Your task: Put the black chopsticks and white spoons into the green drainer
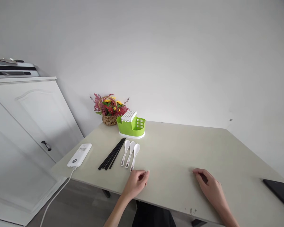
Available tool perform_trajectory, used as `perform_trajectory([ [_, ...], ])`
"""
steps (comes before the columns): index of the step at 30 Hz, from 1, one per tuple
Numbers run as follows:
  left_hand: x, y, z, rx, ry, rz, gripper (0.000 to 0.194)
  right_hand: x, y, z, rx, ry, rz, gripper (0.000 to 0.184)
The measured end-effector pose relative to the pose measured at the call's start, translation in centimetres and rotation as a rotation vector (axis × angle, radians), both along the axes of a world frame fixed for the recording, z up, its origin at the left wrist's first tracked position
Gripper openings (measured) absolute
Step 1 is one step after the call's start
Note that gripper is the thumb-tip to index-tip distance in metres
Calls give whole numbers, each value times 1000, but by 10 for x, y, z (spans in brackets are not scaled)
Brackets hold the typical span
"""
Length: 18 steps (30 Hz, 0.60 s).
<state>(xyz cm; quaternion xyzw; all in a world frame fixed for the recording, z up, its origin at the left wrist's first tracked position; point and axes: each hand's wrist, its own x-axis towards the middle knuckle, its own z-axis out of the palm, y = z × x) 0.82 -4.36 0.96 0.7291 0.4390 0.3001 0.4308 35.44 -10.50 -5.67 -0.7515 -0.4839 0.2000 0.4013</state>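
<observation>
My left hand (136,183) is curled into a loose fist at the table's near edge, with nothing visible in it. Just beyond it lie three white spoons: a left one (125,153), a middle one (130,154) and a right one (135,156), the last nearest my knuckles. Left of the spoons is a bundle of black chopsticks (111,155). My right hand (209,185) rests on the tabletop, thumb and fingertips together around an empty gap. Behind the spoons stands a green utensil holder (126,128) with a slotted white top and a white base.
On the pale table (180,145), a wicker basket of artificial flowers (110,119) stands at the back left. A white power bank (79,155) with a cable (58,193) lies at the left edge. At the far right is a black phone (280,192). A white cabinet (35,132) stands left.
</observation>
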Motion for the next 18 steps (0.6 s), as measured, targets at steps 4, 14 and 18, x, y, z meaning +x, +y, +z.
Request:
perform_trajectory([
  [4,0,0,0,4,8,-1,60,0,-1,2,25,-5,1,36],
  [14,-1,1,-1,-1,0,-10,60,0,1,-2,43,-38,-2,37],
  [18,-1,1,-1,-4,-12,-18,60,0,1,-1,20,-32,-12,37],
])
